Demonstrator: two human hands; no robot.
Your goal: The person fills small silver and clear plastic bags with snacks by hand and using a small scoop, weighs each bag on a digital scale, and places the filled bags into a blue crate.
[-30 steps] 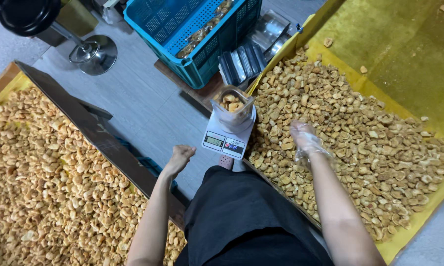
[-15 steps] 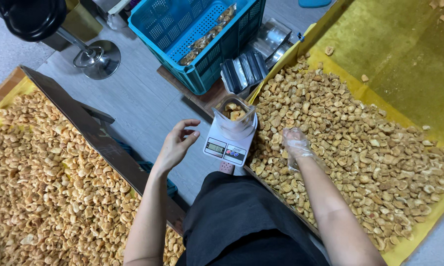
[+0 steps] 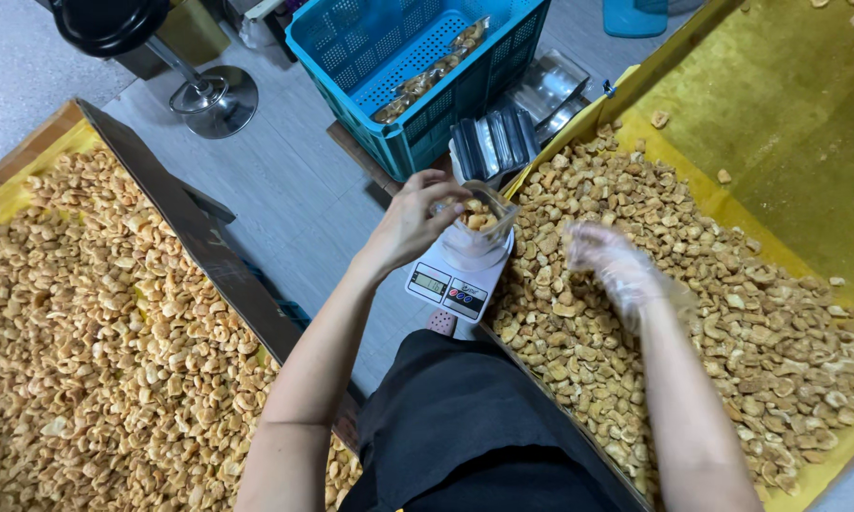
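My left hand [image 3: 415,220] grips the rim of a clear plastic bag [image 3: 479,232] part-filled with golden snack pieces, which stands on a small white digital scale [image 3: 453,284]. My right hand [image 3: 612,265], in a thin clear plastic glove, hovers blurred over the heap of snack pieces [image 3: 654,284] in the yellow-lined tray [image 3: 778,123] on the right, just right of the bag. Whether it holds any pieces is hidden by the blur.
A second wooden tray of snack pieces [image 3: 95,332] fills the left. Beyond the scale stand a blue plastic crate [image 3: 417,66] with filled bags, a stack of flat pouches [image 3: 493,142] and a stool base [image 3: 213,100] on the grey floor.
My left hand has risen from beside the left tray and taken hold of the bag on the scale. My right hand has lifted off the heap toward the bag.
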